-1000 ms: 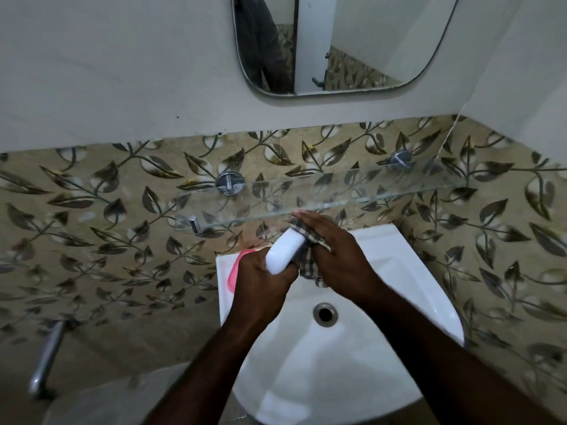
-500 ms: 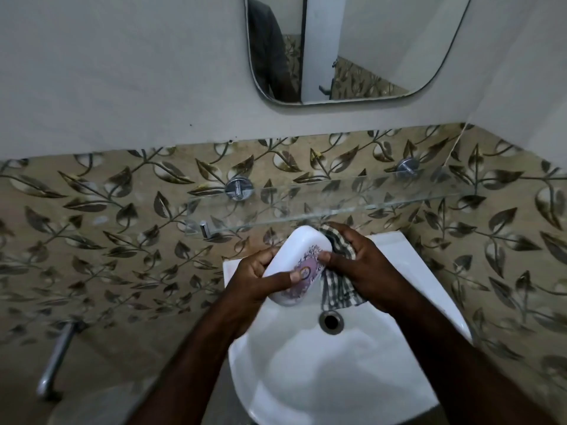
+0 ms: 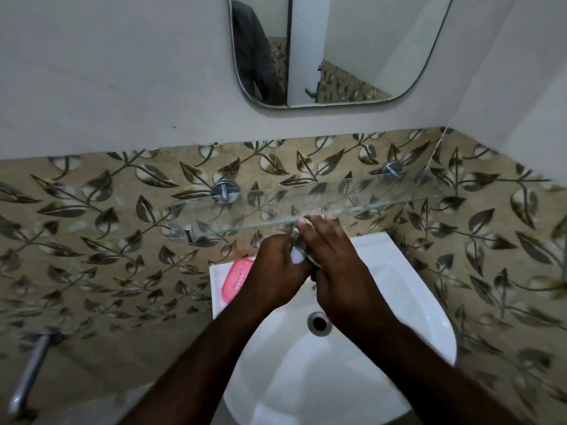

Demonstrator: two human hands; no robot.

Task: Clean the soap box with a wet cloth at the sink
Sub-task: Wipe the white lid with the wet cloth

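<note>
White box [image 3: 296, 258] is mid-wipe over the sink [image 3: 306, 378]; left hand [image 3: 276, 266] grips it, right hand [image 3: 336, 260] presses the cloth [image 3: 297, 234] on it with flat fingers; pink piece [image 3: 236, 279] on the rim probably waits its turn.

I'm getting a dim, flat feed. The sink [image 3: 306, 378] is showing brightest, catching soft light from above. Both hands are reading as dark shapes, and the right hand [image 3: 334, 262] is smearing with motion blur at its fingertips [image 3: 310, 220]. The wide lens is bending the tiles [image 3: 92, 240] toward the corners, and those at far right are blurring.
</note>
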